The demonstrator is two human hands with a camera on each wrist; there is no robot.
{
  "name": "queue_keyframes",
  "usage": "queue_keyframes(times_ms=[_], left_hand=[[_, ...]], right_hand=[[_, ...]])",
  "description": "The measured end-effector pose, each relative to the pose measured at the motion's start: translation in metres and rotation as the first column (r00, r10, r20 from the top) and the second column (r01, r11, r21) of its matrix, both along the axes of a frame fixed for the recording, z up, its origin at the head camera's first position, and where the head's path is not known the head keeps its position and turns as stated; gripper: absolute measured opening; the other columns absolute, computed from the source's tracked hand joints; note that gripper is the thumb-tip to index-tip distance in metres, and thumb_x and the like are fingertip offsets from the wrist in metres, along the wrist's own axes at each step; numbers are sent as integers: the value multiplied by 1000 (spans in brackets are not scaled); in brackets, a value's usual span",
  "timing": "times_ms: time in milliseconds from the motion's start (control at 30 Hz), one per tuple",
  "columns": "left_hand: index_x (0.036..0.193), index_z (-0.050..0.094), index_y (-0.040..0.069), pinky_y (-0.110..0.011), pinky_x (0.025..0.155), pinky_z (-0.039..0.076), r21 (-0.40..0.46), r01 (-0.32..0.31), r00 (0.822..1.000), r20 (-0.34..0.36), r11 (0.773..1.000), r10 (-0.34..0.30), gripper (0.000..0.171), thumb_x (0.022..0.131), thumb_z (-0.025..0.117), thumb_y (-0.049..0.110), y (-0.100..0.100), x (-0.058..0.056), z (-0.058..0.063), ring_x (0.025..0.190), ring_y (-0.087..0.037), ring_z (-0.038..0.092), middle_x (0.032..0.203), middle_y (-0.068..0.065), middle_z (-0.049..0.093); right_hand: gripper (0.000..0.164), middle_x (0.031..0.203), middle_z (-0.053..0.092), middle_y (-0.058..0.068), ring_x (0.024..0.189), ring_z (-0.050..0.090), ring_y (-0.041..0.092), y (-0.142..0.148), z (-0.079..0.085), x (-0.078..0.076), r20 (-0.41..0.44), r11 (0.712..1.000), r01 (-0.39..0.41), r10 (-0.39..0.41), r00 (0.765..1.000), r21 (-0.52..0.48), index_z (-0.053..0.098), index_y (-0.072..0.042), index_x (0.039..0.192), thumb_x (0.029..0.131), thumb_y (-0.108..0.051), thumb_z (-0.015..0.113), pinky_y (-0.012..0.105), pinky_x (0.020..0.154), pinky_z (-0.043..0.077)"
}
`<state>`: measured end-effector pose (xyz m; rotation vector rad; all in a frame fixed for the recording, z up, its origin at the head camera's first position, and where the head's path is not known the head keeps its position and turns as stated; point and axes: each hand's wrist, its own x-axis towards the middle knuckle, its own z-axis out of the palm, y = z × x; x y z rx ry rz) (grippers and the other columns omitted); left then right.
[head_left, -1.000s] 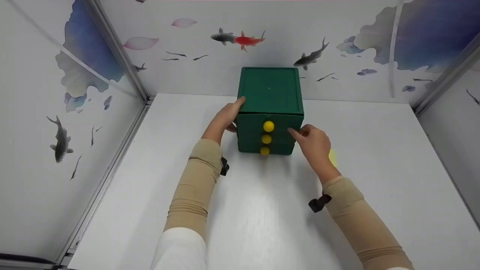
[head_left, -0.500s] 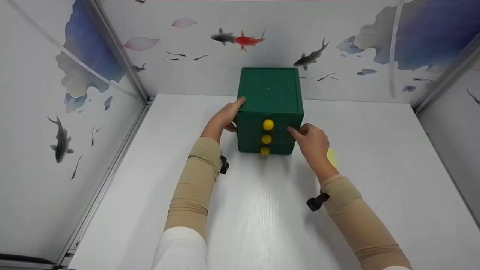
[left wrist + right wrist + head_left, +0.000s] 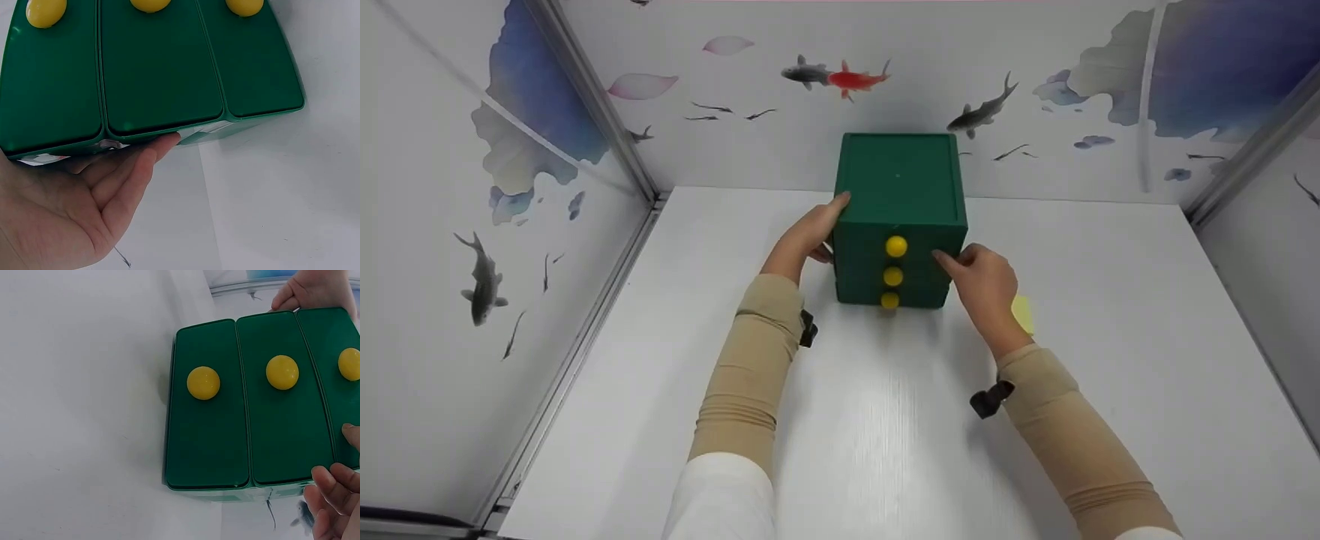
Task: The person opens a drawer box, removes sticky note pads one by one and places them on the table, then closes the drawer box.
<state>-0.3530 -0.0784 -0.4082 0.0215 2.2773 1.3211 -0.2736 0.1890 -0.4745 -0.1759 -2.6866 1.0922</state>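
Observation:
A small green drawer cabinet (image 3: pixel 898 180) stands on the white table, with three stacked drawers facing me. Each drawer front carries a round yellow knob, the top knob (image 3: pixel 896 246) being highest. My left hand (image 3: pixel 810 234) rests on the cabinet's left side, thumb at the top edge; in the left wrist view its fingers (image 3: pixel 126 191) lie fairly straight along the side wall. With its thumb, my right hand (image 3: pixel 986 285) presses the right part of the top drawer front (image 3: pixel 924 238). Its other fingers (image 3: pixel 332 492) are loosely bent by the cabinet's right side. All three drawer fronts look flush.
A yellow flat piece (image 3: pixel 1022 313) lies on the table (image 3: pixel 885 450), partly behind my right wrist. The back wall (image 3: pixel 735 150), printed with fish, rises close behind the cabinet. Side walls border the table left and right.
The top drawer has slid slightly back into the cabinet, its knob moving away from me. My right hand and forearm have moved slightly forward with it. The left hand has barely moved.

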Motion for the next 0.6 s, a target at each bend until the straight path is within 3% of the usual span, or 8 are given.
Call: queue_keyframes(times_ms=[367, 500, 600], left_hand=[[143, 41, 1, -44, 82, 51, -45, -38, 999, -4, 998, 38, 86, 95, 20, 70, 4, 1, 1, 91, -34, 64, 115, -21, 59], [142, 43, 0, -40, 78, 52, -97, -67, 996, -65, 993, 61, 82, 97, 24, 66, 7, 3, 5, 93, -34, 66, 116, -20, 60], [144, 42, 2, -37, 77, 51, -174, -93, 986, -152, 980, 67, 75, 100, 28, 61, 10, 5, 9, 93, -31, 65, 118, -16, 60]], right_hand=[[49, 76, 62, 7, 71, 54, 25, -2, -2, 10, -25, 999, -19, 19, 1000, -34, 66, -7, 88, 89, -56, 63, 35, 65, 44], [46, 77, 62, 6, 72, 55, 24, -8, -3, 15, -24, 998, -48, 47, 999, -37, 65, -8, 88, 90, -54, 63, 34, 66, 46], [43, 78, 63, 4, 72, 56, 23, -13, -6, 18, -10, 997, -72, 72, 997, -32, 64, -10, 87, 90, -53, 64, 34, 66, 48]])
